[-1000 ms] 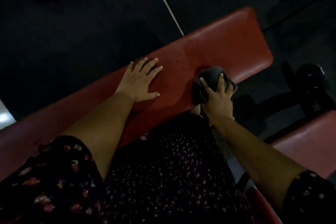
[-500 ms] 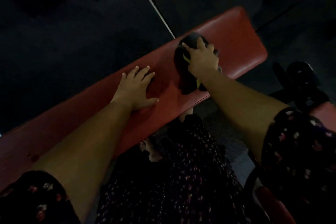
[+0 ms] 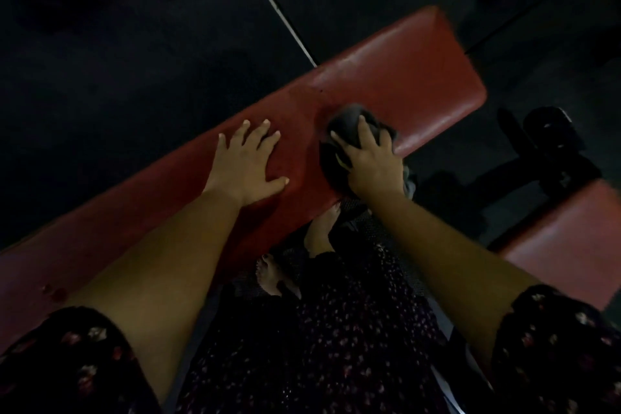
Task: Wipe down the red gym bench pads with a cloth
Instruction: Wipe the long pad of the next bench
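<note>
Dim shot, so here's the count. Two hands, one cloth, two red pads.

The left hand lies flat on the long red pad, palm down, fingers straight and spread apart, holding nothing. The right hand sits just beside it, toward the pad's far end, with its fingers curled over the single dark grey cloth, clamped on it and pressing it onto the pad. The cloth is bunched up. It sits at the pad's near edge and a bit of it spills over that edge under the wrist.

The second red pad is lower right, well apart from the hands, and only part of it is in frame. Between the two pads there's one black piece of bench frame, too dark to make out properly.

Two bare feet on the floor below the long pad. One white line runs across the dark floor behind it. Both sleeves are dark with a floral print.
</note>
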Tool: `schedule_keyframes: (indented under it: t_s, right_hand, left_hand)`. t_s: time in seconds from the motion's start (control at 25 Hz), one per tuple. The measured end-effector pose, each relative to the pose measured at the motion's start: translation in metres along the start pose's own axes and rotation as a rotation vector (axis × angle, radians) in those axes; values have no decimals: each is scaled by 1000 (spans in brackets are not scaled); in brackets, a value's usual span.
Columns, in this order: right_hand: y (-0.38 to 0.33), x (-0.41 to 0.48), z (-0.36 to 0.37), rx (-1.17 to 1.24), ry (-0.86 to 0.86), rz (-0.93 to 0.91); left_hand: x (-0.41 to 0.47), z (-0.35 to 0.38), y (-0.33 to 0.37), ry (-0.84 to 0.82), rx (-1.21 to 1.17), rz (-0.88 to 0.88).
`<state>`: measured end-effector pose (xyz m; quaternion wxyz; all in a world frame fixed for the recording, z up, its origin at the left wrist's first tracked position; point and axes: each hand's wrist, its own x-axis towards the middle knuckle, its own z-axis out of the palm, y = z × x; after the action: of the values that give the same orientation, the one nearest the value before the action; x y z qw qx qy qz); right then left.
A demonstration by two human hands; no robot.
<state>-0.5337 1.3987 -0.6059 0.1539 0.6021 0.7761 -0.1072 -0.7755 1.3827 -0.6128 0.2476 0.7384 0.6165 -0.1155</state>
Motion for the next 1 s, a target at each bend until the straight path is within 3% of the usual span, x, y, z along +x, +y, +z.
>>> schedule_keyframes:
  t_s: [0.12, 0.24, 0.44, 0.64, 0.76, 0.88, 1.0]
  right_hand:
    - [1, -45, 20, 33, 40, 105]
    - [-19, -61, 23, 113, -77, 189]
    - [-45, -3, 3, 68, -19, 87]
    - [-58, 75, -34, 20, 13, 46]
    - [-74, 101, -51, -60, -15, -87]
    - [-84, 88, -41, -67, 18, -204]
    - [-71, 36, -12, -3, 31, -198]
  left_hand:
    - [-11, 4, 0, 100, -133, -42]
    - [-25, 14, -5, 177, -166, -78]
    - [-31, 25, -13, 206, -151, -190]
    - [-31, 27, -25, 203, -131, -144]
    - [-28, 26, -32, 200, -98, -114]
    - [-28, 25, -34, 191, -103, -96]
    - [-35, 23, -33, 202, -92, -100]
